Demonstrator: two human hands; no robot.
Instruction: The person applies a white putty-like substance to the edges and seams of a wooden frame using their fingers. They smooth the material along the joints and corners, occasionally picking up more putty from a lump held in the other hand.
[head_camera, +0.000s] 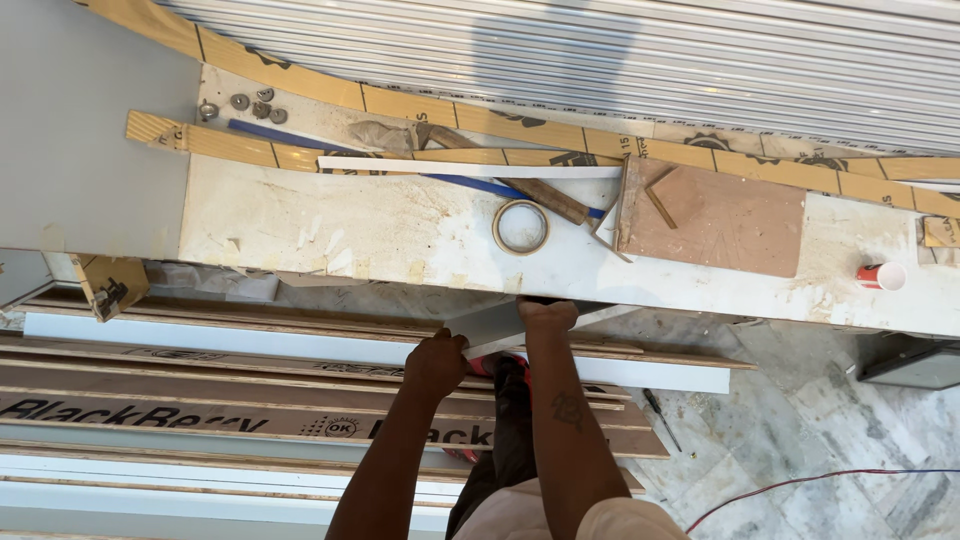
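While both arms reach forward, the left hand (436, 358) is closed around the near end of a flat white strip of board (500, 325), and the right hand (546, 314) presses on the same strip at the near edge of the white stained counter (300, 225). Its long axis runs left to right, across the hands. A beige ring of tape (520, 227) lies further on the counter.
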